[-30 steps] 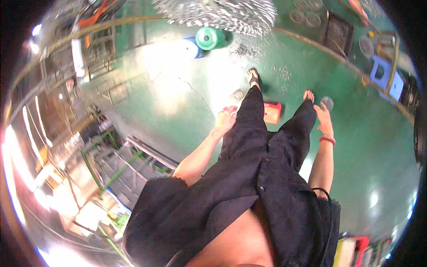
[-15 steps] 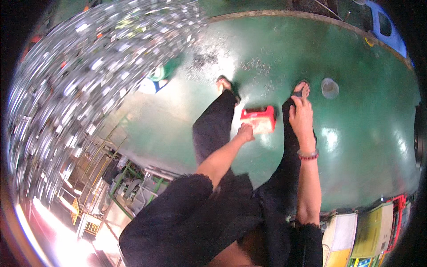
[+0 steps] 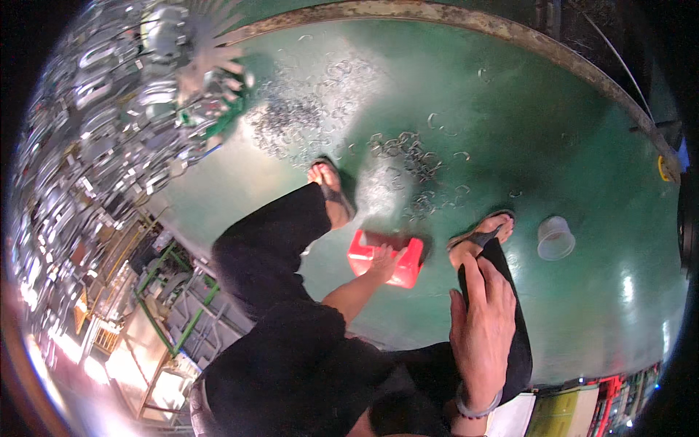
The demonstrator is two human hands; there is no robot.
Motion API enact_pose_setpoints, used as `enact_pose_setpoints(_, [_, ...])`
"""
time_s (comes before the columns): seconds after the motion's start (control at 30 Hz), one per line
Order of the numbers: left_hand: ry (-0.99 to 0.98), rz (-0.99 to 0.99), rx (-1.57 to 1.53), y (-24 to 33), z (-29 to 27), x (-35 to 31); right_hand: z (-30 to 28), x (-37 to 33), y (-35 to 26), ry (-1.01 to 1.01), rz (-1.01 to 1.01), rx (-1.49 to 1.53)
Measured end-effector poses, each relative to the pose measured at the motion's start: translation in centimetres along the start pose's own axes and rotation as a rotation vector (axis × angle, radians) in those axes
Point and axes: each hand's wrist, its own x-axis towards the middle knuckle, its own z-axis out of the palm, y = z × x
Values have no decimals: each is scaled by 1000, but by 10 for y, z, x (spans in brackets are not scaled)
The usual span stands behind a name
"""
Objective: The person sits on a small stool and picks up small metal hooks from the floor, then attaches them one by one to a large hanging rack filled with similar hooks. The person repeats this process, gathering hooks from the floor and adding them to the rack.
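Note:
Between my feet is a red plastic object [image 3: 413, 264], shaped like a low stool, with two prongs on its far side and a dark gap between them. My left hand [image 3: 382, 264] is on its near part with the thumb apart from the fingers; how far the fingers wrap around it is partly hidden. My right hand [image 3: 486, 320] hovers over or rests on my right lower leg, its fingers stretched out and holding nothing. Beyond the red object, curved silvery metal pieces [image 3: 408, 155] lie scattered on the green floor [image 3: 502, 167].
A translucent plastic tub [image 3: 556, 239] stands right of my right foot. More metal pieces [image 3: 291, 120] are spread farther left. A big, blurred mass of shiny metal parts [image 3: 109, 124] fills the left side. A curved-looking raised edge [image 3: 408, 11] bounds the floor at the back.
The view has shifted closer to the floor, and my knees are bent wider. My left hand has moved from the red object's near left corner onto its middle. My right hand appears nearer.

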Motion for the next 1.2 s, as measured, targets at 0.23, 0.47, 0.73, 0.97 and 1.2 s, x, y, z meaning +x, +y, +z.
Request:
enact_pose_setpoints(0.23, [-164, 456, 211, -29, -67, 24, 1, -40, -4, 221, 73, 133])
enact_pose_setpoints(0.47, [-317, 372, 101, -20, -79, 46, 81, -92, -60, 425, -2, 46])
enact_pose_setpoints(0.73, [72, 466, 145, -26, -54, 46, 67, -11, -84, 1057, -289, 176])
enact_pose_setpoints(0.97, [520, 1324, -809, -83, -234, -227, 237, 162, 43, 678, 72, -229])
enact_pose_setpoints(1.2, [1530, 56, -1220, -372, -179, -198, 380, 106, 29, 707, 273, -27])
